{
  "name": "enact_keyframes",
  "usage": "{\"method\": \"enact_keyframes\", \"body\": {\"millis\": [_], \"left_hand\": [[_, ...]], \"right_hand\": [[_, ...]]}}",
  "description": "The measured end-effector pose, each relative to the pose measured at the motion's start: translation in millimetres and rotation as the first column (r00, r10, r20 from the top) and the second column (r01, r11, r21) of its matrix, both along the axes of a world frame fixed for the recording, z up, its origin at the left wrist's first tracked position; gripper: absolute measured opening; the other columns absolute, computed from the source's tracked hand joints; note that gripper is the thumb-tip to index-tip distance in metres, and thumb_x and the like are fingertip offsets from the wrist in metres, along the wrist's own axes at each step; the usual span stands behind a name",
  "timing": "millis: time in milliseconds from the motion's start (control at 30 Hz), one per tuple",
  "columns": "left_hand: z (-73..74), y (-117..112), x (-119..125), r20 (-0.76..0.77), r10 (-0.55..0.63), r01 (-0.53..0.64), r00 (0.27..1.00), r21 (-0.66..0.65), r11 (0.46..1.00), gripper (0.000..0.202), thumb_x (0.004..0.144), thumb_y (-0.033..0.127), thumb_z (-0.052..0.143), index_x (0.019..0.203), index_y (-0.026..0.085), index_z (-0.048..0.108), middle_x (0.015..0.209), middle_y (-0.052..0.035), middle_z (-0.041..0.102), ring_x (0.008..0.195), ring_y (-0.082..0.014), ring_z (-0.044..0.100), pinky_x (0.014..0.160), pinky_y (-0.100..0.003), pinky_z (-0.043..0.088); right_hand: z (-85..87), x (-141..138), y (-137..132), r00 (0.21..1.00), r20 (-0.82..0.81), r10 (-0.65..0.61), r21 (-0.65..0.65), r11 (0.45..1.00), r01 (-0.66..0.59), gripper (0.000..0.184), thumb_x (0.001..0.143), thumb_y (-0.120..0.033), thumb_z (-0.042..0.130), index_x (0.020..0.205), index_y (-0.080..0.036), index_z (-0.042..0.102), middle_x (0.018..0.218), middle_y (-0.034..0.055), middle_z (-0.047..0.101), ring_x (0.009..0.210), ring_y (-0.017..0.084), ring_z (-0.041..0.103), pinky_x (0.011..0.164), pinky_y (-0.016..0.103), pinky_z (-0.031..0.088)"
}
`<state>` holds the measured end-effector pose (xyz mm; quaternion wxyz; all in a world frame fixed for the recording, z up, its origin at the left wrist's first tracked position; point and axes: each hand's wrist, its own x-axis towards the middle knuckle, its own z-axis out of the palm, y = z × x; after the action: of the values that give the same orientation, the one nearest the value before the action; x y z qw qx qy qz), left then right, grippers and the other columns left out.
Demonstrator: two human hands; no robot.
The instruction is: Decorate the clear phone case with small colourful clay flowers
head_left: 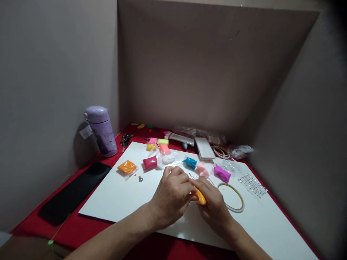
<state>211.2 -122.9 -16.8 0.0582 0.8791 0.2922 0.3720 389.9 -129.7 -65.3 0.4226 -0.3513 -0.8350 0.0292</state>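
Close together over the white board, both my hands grip a glossy yellow-orange piece. Its kind is mostly hidden by my fingers. My left hand is closed, its curled fingers pinching the left side of the piece. Wrapped round the other side is my right hand, also closed. A thin pointed metal tip shows just behind the fingers; what it belongs to cannot be seen. Beyond the hands lie a pale pink clay packet, a blue one and a purple one.
Bangles and a sheet of gems lie right. An orange packet, crimson packet and small beads sit left. Outside the board are a black phone-like slab, purple bottle, keys and white box.
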Motion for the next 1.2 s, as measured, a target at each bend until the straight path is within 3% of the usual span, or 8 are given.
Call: {"method": "enact_keyframes", "body": {"millis": [267,467,667,933,1200], "left_hand": [[-2.8,-1.5,2.9,0.03,0.059,-0.059,0.998,0.005,0.998,0.008,0.082,0.016,0.06,0.074,0.015,0.06,0.076,-0.0031,0.061,0.08,-0.0191,0.049,0.076,-0.036,0.034],[-1.6,3.6,-3.7,0.033,-0.031,0.034,0.999,-0.083,0.996,0.011,0.083,0.011,0.06,0.085,0.02,0.067,0.073,-0.0006,0.062,0.081,-0.0186,0.049,0.077,-0.035,0.034],[-4.1,6.7,-5.9,-0.046,-0.056,0.058,0.997,0.039,0.998,0.014,0.081,0.009,0.06,0.085,0.02,0.067,0.079,-0.0009,0.065,0.085,-0.0192,0.051,0.078,-0.037,0.033],[-7.2,6.8,-1.7,-0.074,-0.017,0.037,0.997,0.284,0.958,0.015,0.082,0.005,0.054,0.085,0.016,0.064,0.071,-0.0014,0.061,0.082,-0.0196,0.051,0.08,-0.039,0.035],[-0.8,3.9,-0.2,-0.141,-0.043,0.089,0.989,0.337,0.937,0.019,0.087,0.007,0.048,0.075,0.015,0.06,0.068,-0.0014,0.058,0.074,-0.0169,0.048,0.077,-0.036,0.035]], "right_hand": [[1.1,-1.3,-2.6,0.999,-0.048,0.025,-0.091,0.995,-0.03,0.04,0.086,-0.008,0.045,0.124,-0.02,0.049,0.099,0.0091,0.062,0.088,0.021,0.059,0.073,0.035,0.05],[5.4,0.3,-5.4,0.99,-0.122,0.068,-0.257,0.962,-0.098,0.035,0.083,-0.007,0.046,0.113,-0.023,0.055,0.094,0.0043,0.063,0.083,0.019,0.058,0.07,0.03,0.047],[14.6,1.3,-7.5,0.979,-0.159,0.128,-0.439,0.879,-0.186,0.016,0.08,-0.007,0.047,0.083,-0.021,0.054,0.078,-0.0002,0.057,0.068,0.015,0.05,0.062,0.026,0.037],[20.6,4.2,-5.9,0.968,-0.182,0.171,-0.469,0.85,-0.239,0.014,0.083,-0.007,0.048,0.078,-0.02,0.052,0.075,-0.002,0.056,0.067,0.013,0.048,0.062,0.024,0.037],[21.2,3.9,-7.3,0.963,-0.196,0.187,-0.496,0.828,-0.262,0.014,0.084,-0.009,0.05,0.077,-0.021,0.051,0.075,-0.0028,0.056,0.068,0.012,0.048,0.062,0.023,0.037]]}}
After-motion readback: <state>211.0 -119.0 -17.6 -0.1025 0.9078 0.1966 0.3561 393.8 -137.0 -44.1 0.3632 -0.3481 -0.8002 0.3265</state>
